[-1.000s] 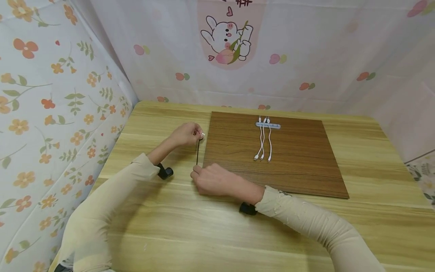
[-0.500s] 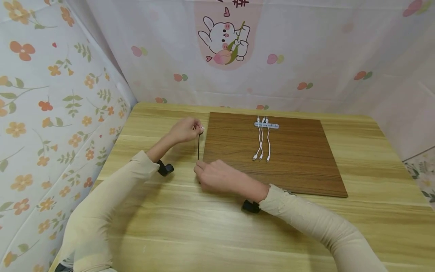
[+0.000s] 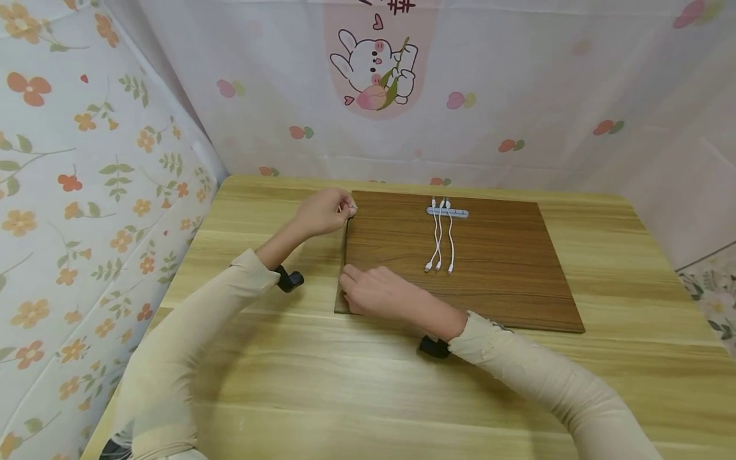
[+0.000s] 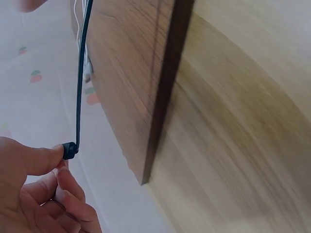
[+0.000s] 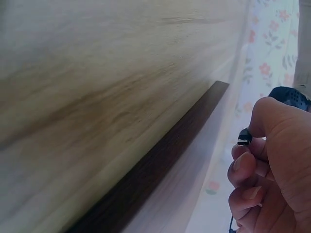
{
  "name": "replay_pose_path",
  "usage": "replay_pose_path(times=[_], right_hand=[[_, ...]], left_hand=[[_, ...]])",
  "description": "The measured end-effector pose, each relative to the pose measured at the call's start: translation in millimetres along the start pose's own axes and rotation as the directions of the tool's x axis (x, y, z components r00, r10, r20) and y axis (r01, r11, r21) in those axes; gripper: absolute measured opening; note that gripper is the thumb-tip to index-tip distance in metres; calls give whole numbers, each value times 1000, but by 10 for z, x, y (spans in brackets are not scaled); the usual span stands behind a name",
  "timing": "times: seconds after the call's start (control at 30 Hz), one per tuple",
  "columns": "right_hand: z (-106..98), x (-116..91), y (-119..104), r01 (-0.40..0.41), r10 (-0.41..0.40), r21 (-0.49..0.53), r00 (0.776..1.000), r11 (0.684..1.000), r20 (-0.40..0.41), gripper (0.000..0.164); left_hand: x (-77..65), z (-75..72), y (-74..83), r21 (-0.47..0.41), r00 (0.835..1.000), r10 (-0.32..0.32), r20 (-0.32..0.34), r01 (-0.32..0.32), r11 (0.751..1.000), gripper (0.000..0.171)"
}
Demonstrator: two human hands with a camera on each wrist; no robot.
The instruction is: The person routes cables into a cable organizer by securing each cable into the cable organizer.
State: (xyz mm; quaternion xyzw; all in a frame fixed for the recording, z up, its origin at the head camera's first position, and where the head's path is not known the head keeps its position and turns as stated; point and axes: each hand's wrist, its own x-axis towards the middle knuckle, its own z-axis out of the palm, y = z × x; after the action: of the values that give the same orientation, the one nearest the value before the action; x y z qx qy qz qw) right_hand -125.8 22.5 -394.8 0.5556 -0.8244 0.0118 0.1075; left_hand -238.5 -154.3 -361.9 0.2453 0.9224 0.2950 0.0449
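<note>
A short black cable (image 4: 80, 82) is stretched between my two hands, over the left edge of the brown wood-grain board (image 3: 506, 268). My left hand (image 3: 324, 213) pinches its far end by a black plug (image 4: 69, 150), near the board's back left corner. Toward the front left corner, my right hand (image 3: 376, 292) pinches the other end, a small black plug (image 5: 244, 137) with a metal tip. On the board, several slots line a pale blue cable clip (image 3: 462, 213), and white charging cables (image 3: 451, 246) run through it toward the front.
The board lies on a light wood table (image 3: 322, 383). A patterned curtain (image 3: 506, 83) hangs behind the table, and a floral one (image 3: 86, 211) hangs on the left. Black wrist cameras (image 3: 290, 280) sit under both forearms.
Both hands have moved right with the black cable, from beside the board to over its left edge. The left hand has also moved slightly farther back. The white cables stay in the clip.
</note>
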Motion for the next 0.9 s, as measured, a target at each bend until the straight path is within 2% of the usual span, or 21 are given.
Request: replay_pose_path(times=[0.13, 0.27, 0.67, 0.9], right_hand=[[3, -61, 33, -11, 11, 2, 1000, 1000, 9, 13], [-5, -128, 81, -23, 23, -3, 1000, 1000, -2, 14], [-24, -260, 169, -55, 55, 41, 998, 998, 12, 15], [-25, -342, 231, -84, 83, 52, 996, 995, 26, 14]], left_hand=[[52, 27, 74, -25, 1000, -10, 12, 11, 1000, 15], [113, 50, 134, -50, 1000, -23, -2, 22, 999, 14], [245, 149, 223, -35, 999, -55, -2, 54, 998, 12], [341, 202, 262, -84, 997, -72, 6, 72, 994, 13]])
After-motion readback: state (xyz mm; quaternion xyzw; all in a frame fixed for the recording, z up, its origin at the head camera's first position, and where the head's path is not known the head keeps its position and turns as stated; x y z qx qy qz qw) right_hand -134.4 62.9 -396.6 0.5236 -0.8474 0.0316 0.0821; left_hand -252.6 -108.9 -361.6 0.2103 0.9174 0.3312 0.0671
